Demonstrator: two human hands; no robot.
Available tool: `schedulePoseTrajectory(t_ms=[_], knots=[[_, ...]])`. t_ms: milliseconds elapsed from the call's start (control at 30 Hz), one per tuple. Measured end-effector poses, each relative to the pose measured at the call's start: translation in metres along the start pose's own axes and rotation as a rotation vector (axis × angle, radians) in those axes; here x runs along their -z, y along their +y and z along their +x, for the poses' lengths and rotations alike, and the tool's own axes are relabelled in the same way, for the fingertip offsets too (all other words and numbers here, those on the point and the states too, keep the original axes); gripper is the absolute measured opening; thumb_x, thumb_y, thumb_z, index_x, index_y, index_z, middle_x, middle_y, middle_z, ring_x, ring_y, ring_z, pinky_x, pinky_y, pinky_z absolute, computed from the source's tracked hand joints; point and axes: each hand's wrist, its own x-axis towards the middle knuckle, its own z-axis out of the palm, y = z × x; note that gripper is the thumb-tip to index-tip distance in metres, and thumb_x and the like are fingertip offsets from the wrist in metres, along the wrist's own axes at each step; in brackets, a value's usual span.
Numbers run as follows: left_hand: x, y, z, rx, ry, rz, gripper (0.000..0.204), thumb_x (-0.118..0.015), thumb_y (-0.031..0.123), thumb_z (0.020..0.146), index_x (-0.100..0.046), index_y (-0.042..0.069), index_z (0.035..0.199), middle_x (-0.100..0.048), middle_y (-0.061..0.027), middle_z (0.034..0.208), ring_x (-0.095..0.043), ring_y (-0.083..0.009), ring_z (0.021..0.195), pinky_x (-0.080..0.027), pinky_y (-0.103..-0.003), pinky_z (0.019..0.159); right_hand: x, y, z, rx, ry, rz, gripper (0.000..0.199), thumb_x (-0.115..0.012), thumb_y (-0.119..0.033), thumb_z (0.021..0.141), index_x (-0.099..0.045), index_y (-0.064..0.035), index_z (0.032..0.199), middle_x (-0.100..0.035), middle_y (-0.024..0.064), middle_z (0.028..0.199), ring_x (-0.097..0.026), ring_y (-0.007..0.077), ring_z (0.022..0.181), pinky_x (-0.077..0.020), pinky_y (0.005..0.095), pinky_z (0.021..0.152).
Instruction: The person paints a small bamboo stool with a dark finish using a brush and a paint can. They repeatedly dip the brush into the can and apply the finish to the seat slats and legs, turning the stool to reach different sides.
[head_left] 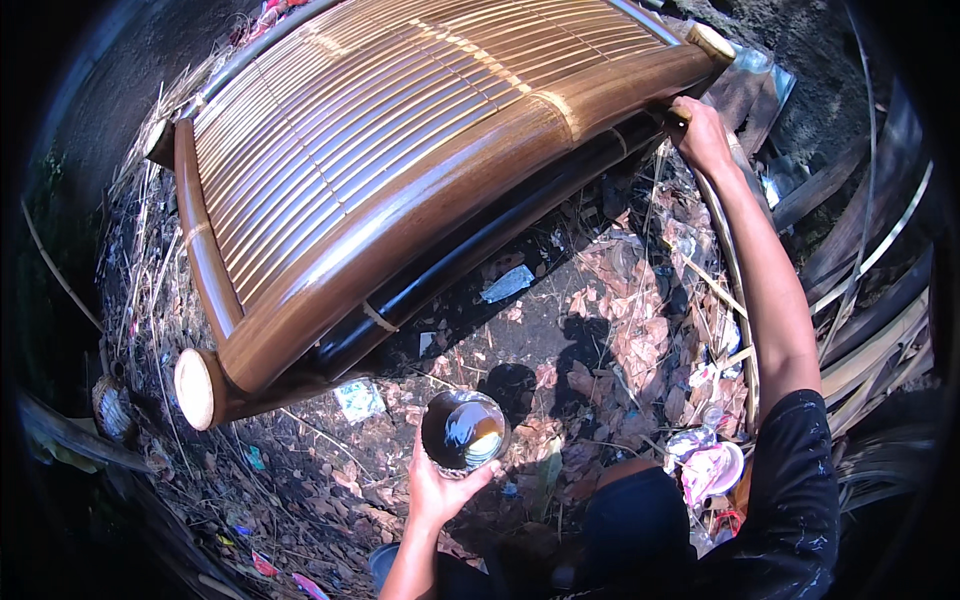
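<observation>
My left hand [438,492] is closed around a round cup [428,440], held low over the ground. Dark, shiny liquid fills part of it and reflects light. My right arm stretches out to the far right end of a glossy brown bamboo bench [395,225]. There my right hand [703,138] is closed on a short wooden handle [681,113], its tip showing beside the fingers. The handle's other end is hidden against the bench's shaded underside. A thick bamboo pole forms the bench's front edge, with a darker lower rail [450,295] beneath it.
Dry leaves [640,340] and scraps of litter cover the ground. Bamboo poles and strips [880,360] are piled along the right. A pale pink and white wrapper [705,472] lies by my right sleeve. The bench's cut pole end [194,389] juts out at left.
</observation>
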Motion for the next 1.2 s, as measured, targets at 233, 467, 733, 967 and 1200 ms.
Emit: schedulePoseTrajectory(t_ms=[233,467,733,967,1200], knots=[[0.017,0.007,-0.016,0.009,0.037,0.034,0.089,-0.096,0.015,0.070,-0.049,-0.002,0.143,-0.067,-0.0155,0.133,-0.066,-0.0231,0.121,-0.053,-0.038,0.107,-0.034,-0.103,-0.014,-0.004,-0.206,0.387,0.036,-0.083,-0.020,0.088,-0.074,-0.0034,0.119,-0.079,0.0169,0.107,-0.076,0.0323,0.101,-0.0576,0.0418,0.090],[0.012,-0.016,-0.025,-0.103,0.032,0.059,0.102,-0.099,0.032,0.065,-0.048,-0.002,0.146,-0.066,-0.0195,0.133,-0.066,-0.0320,0.123,-0.050,-0.044,0.109,-0.019,-0.061,0.007,-0.101,-0.129,-0.122,0.028,-0.076,-0.028,0.090,-0.080,-0.0073,0.109,-0.076,0.0223,0.097,-0.074,0.0399,0.095,-0.0603,0.0484,0.080],[0.030,-0.007,-0.041,-0.112,0.049,0.035,0.100,-0.098,0.028,0.065,-0.050,0.000,0.147,-0.066,-0.0199,0.134,-0.065,-0.0310,0.125,-0.049,-0.044,0.110,-0.080,-0.291,-0.081,0.025,-0.304,0.779,0.039,-0.083,-0.035,0.087,-0.074,-0.0009,0.102,-0.075,0.0158,0.095,-0.070,0.0307,0.089,-0.0540,0.0422,0.082],[0.043,0.010,-0.056,-0.126,0.069,0.158,0.100,-0.099,0.021,0.064,-0.049,-0.001,0.148,-0.065,-0.0148,0.138,-0.064,-0.0239,0.127,-0.050,-0.039,0.111,-0.037,-0.096,-0.042,-0.202,0.144,0.004,0.023,-0.076,-0.027,0.092,-0.081,-0.0134,0.110,-0.078,0.0186,0.097,-0.076,0.0381,0.092,-0.0588,0.0463,0.079],[0.077,0.002,-0.071,-0.083,0.000,0.153,0.111,-0.101,0.026,0.059,-0.047,0.000,0.152,-0.063,-0.0160,0.142,-0.061,-0.0248,0.132,-0.046,-0.041,0.115,-0.084,-0.389,-0.102,-0.185,-0.355,0.772,0.045,-0.083,-0.037,0.088,-0.072,0.0001,0.112,-0.076,0.0162,0.084,-0.075,0.0326,0.078,-0.0560,0.0406,0.072]])
